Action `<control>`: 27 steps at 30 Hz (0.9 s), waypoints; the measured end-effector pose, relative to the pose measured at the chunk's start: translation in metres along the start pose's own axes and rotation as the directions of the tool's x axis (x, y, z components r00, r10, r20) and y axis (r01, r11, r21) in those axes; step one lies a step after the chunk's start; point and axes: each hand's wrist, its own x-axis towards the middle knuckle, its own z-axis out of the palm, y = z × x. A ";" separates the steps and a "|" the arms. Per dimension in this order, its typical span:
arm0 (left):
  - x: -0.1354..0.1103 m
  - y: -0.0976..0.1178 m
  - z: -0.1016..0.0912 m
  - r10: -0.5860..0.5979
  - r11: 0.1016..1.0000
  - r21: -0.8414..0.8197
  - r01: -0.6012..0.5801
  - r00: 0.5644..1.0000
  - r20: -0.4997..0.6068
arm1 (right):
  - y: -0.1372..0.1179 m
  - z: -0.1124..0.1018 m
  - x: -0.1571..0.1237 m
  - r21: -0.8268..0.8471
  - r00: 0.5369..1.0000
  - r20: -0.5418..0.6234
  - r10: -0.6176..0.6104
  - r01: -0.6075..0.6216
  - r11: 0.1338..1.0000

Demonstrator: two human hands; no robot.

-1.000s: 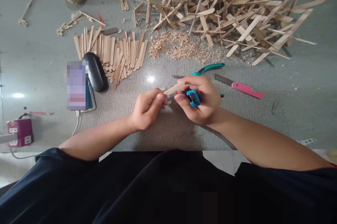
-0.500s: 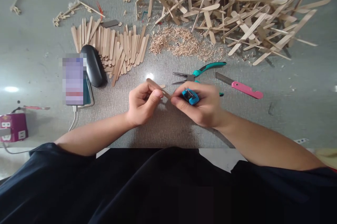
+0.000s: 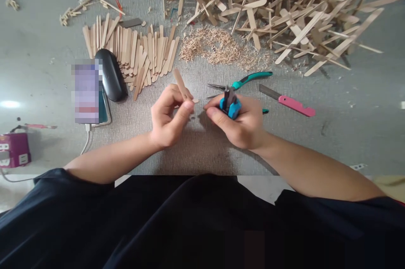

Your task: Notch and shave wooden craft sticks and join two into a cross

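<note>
My left hand (image 3: pixel 169 117) pinches a wooden craft stick (image 3: pixel 180 82) between thumb and forefinger, its free end tilted up and away from me. In my closed right hand (image 3: pixel 242 121) is a pair of blue-handled cutting pliers (image 3: pixel 230 104), dark jaws pointing away from me. Right thumb and forefinger are close together; whether anything small sits between them I cannot tell. A gap separates the two hands. Just beyond the right hand lie green-handled needle-nose pliers (image 3: pixel 253 78), partly hidden by it. A small pale wood piece (image 3: pixel 195 100) shows beside the left fingertips.
Rows of craft sticks (image 3: pixel 136 52) lie at the back left, near a black case (image 3: pixel 110 75) and a phone (image 3: pixel 87 92). A heap of loose sticks (image 3: pixel 294 20) fills the back right. Wood shavings (image 3: pixel 215 47) lie mid-table. A pink-handled knife (image 3: pixel 295 105) is at right.
The craft stick has come away from my right fingertips and swung more upright in my left hand. The cutting pliers' jaws have turned up into view. The camera view has shifted slightly.
</note>
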 end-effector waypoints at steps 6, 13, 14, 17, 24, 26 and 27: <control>0.007 -0.001 -0.001 0.301 0.950 0.146 -0.277 0.936 -0.181 | 0.005 -0.001 0.003 -0.180 0.990 -0.142 -0.007 -0.019 0.983; -0.002 0.021 -0.007 0.144 0.797 0.293 -0.529 0.637 0.758 | 0.017 -0.008 0.011 -0.085 0.972 -0.224 0.064 -0.085 0.993; -0.003 0.023 -0.007 0.094 0.770 0.318 -0.553 0.591 0.801 | 0.019 -0.010 0.013 -0.053 0.973 -0.217 0.077 -0.090 0.994; -0.007 0.027 -0.006 0.053 0.739 0.382 -0.555 0.614 0.788 | 0.022 -0.012 0.017 -0.031 0.976 -0.202 0.081 -0.089 0.996; 0.000 0.021 -0.012 -0.041 0.625 0.734 -0.264 0.929 0.369 | 0.023 -0.010 0.017 -0.078 0.980 -0.198 -0.011 -0.005 0.997; 0.005 0.023 -0.013 -0.171 0.461 0.870 -0.178 0.943 0.284 | 0.024 -0.008 0.015 -0.075 0.982 -0.189 -0.020 0.006 0.997; 0.007 0.025 -0.013 -0.245 0.370 0.916 -0.155 0.935 0.257 | 0.025 -0.007 0.014 -0.088 0.981 -0.191 -0.024 0.007 0.996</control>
